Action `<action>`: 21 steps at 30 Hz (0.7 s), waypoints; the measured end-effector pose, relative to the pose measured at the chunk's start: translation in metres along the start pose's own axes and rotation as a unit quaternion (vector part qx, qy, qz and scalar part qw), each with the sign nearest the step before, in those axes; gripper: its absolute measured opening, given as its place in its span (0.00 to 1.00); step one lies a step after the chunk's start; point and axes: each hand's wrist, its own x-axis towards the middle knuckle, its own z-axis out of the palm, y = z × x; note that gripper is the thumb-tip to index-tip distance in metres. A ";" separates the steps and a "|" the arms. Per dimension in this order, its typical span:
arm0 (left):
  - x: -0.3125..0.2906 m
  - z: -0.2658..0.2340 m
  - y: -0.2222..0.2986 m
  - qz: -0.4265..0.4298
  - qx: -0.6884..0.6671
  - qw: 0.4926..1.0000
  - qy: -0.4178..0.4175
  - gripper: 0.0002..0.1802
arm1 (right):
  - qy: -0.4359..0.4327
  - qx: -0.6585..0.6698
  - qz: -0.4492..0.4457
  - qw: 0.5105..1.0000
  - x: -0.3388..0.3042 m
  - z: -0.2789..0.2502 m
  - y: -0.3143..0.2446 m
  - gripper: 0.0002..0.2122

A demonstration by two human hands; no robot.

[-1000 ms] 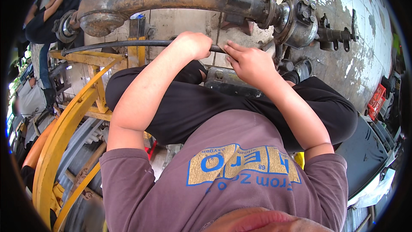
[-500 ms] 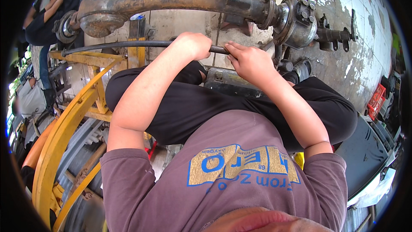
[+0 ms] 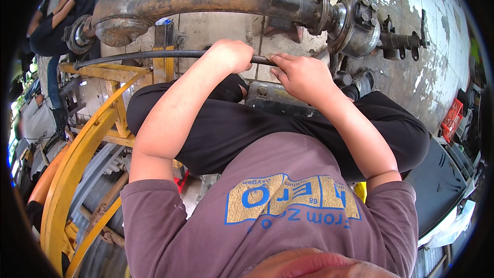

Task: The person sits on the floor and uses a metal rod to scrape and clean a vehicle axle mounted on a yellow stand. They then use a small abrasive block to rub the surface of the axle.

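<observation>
A long, thin dark rod or hose [image 3: 154, 54] runs from the left across the space in front of me; which of the two it is I cannot tell. My left hand [image 3: 232, 55] is closed around it near its right-hand part. At the right end, my right hand [image 3: 304, 76] holds it between thumb and fingers, which hide the tip. A short bare stretch shows between the two hands. Just beyond lies a rusty vehicle axle housing [image 3: 221, 1], with a bulging round middle section [image 3: 121, 27] at the left and a bolted metal hub [image 3: 357, 31] at the right.
A yellow metal frame [image 3: 59, 190] curves along my left side. Beyond my black-trousered legs lies a dark box-like part [image 3: 280, 98]. An orange-red crate [image 3: 453, 118] and a dark panel [image 3: 437, 185] are at the right. Another person [image 3: 62, 25] sits at the far left.
My right hand has shifted very slightly to the right and toward me at the end of the rod or hose. The left hand keeps its grip in place.
</observation>
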 end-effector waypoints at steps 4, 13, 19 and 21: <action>-0.002 -0.004 0.003 0.005 0.010 1.000 -0.003 0.19 | -0.044 -0.023 0.035 0.998 0.005 -0.003 0.002 0.19; -0.003 -0.001 0.001 0.008 0.005 1.000 0.009 0.19 | -0.034 -0.009 0.018 0.999 0.004 -0.006 0.000 0.18; -0.001 -0.002 0.001 0.007 0.012 1.000 -0.004 0.19 | -0.006 -0.005 0.007 1.000 0.004 -0.003 0.003 0.15; -0.001 -0.001 0.001 0.005 0.005 1.000 0.002 0.19 | 0.014 -0.004 -0.010 1.000 0.001 -0.002 0.002 0.14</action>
